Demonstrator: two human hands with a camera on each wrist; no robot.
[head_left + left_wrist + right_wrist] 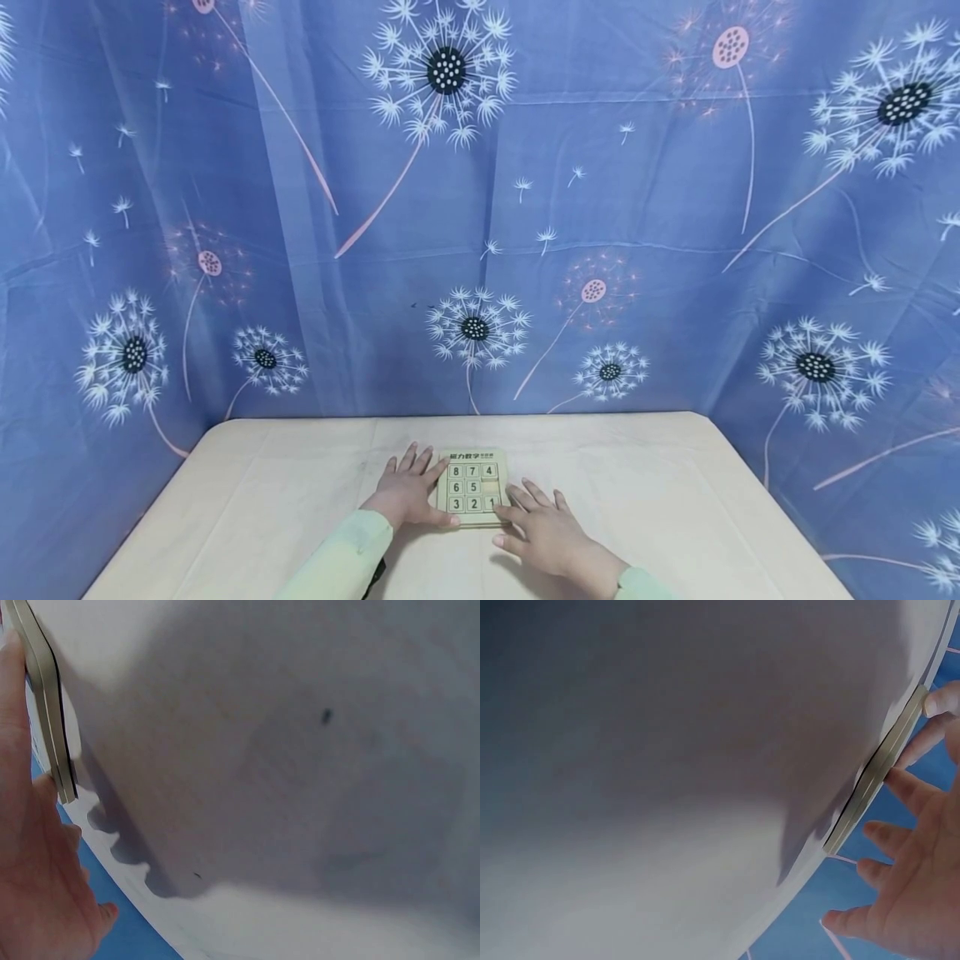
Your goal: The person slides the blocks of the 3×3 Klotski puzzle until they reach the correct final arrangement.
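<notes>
A cream sliding number puzzle (472, 518) lies flat on the table, with dark lettering along its top. Its tiles read 8 7 4, then 6 5 and a bare slot, then 3 2 1. At its left side is my left hand (408, 492), fingers spread, the thumb at the near left corner and the index finger at the far left corner. My right hand (551, 533) lies to the right, with a fingertip touching the 1 tile (490, 503) and the other fingers spread apart. Both wrist views show the puzzle edge-on beside the fingers.
A pale cloth covers the table (637, 458). Blue curtains (480, 192) with a dandelion print stand behind it and on both sides. A small black object (377, 575) shows beside the left sleeve (345, 554).
</notes>
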